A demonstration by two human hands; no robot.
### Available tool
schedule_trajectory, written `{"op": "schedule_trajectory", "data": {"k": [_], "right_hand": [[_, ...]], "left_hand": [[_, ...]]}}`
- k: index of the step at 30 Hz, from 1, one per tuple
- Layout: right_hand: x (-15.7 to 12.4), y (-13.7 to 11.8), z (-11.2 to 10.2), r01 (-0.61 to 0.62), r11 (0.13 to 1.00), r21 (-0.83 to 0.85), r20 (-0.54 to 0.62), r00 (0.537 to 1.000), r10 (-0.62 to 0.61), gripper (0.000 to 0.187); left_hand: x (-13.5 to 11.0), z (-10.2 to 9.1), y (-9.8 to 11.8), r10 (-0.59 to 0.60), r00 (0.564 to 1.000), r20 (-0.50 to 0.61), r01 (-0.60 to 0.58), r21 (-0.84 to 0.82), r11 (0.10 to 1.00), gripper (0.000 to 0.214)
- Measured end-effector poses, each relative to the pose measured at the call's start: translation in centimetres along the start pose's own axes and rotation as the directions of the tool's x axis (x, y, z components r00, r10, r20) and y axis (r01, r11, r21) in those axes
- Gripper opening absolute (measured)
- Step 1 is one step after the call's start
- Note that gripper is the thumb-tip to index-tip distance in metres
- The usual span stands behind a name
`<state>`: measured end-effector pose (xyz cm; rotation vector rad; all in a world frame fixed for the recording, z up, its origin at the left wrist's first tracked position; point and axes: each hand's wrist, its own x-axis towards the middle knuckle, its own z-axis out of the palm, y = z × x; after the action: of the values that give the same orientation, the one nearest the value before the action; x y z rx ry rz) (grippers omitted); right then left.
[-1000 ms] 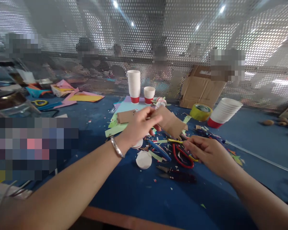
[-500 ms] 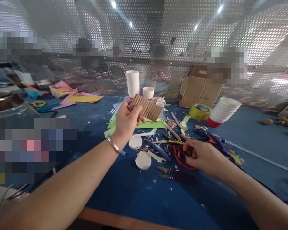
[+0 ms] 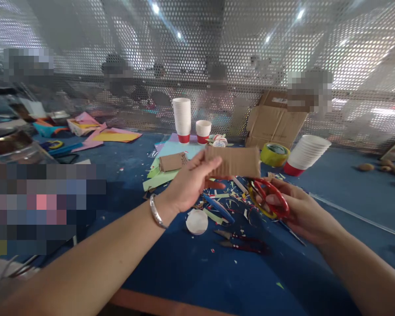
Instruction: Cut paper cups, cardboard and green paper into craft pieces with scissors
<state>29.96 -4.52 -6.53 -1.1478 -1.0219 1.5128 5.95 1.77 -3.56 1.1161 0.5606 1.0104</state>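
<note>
My left hand (image 3: pixel 190 183) pinches one end of a brown corrugated cardboard strip (image 3: pixel 235 161) and holds it level above the blue table (image 3: pixel 191 263). My right hand (image 3: pixel 298 210) has its fingers through the handles of red scissors (image 3: pixel 272 198), lifted just below the strip's right end. A silver bangle sits on my left wrist. Below my hands lie a white paper disc (image 3: pixel 196 220), a blue pen (image 3: pixel 219 207) and paper scraps.
Dark snips (image 3: pixel 242 241) lie near the front. At the back stand a stack of white cups (image 3: pixel 181 119), one single cup (image 3: pixel 203 131), a yellow tape roll (image 3: pixel 275 154), a tilted cup stack (image 3: pixel 305 153) and a cardboard box (image 3: pixel 273 120). Coloured papers (image 3: pixel 115 135) lie at left. A perforated screen backs the table.
My right hand picked the red scissors up off the table and raised them. My left hand carried the cardboard strip to the right and turned it level.
</note>
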Motion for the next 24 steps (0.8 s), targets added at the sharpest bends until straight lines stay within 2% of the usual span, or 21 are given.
{"op": "schedule_trajectory", "data": {"k": [2,3,6,8,12,16,19,21,24], "right_hand": [[-0.1,0.3,0.2,0.044,0.999,-0.022,0.006,0.999,-0.044,0.04],[-0.2,0.4,0.3,0.083,0.995,-0.055,0.014,0.997,-0.082,0.038],[-0.3,0.8,0.9,0.207,0.966,-0.158,0.013,0.978,-0.207,0.041],[-0.2,0.9,1.3,0.247,0.953,-0.175,-0.007,0.968,-0.252,0.045],[0.3,0.9,2.0,0.19,0.974,-0.122,-0.101,0.974,-0.203,0.036],[0.5,0.8,2.8,0.095,0.995,-0.019,-0.171,0.981,-0.097,0.046],[0.0,0.7,3.4,0.083,0.996,0.015,-0.146,0.986,-0.08,0.051],[-0.5,0.8,3.5,0.095,0.995,-0.006,-0.118,0.989,-0.095,0.049],[-1.0,0.9,3.1,0.16,0.987,-0.017,-0.119,0.98,-0.161,0.05]], "left_hand": [[-0.5,0.7,-0.7,-0.134,0.983,0.128,0.142,-0.057,0.988,0.028],[-0.8,1.0,-1.1,-0.164,0.973,0.165,0.178,-0.079,0.981,0.026],[-1.2,1.9,-1.9,-0.165,0.975,0.149,0.187,-0.146,0.972,0.02],[-1.3,2.4,-2.1,-0.15,0.982,0.114,0.169,-0.18,0.969,0.018],[-1.8,3.3,-2.4,-0.184,0.973,0.137,0.208,-0.19,0.959,0.018],[-2.4,3.7,-2.4,-0.222,0.957,0.186,0.224,0.012,0.975,0.015],[-2.6,3.6,-2.3,-0.21,0.957,0.202,0.191,0.109,0.976,0.02],[-2.5,3.4,-2.4,-0.195,0.963,0.184,0.177,0.108,0.978,0.021],[-2.0,3.0,-2.5,-0.117,0.991,0.071,0.113,0.058,0.992,0.025]]}}
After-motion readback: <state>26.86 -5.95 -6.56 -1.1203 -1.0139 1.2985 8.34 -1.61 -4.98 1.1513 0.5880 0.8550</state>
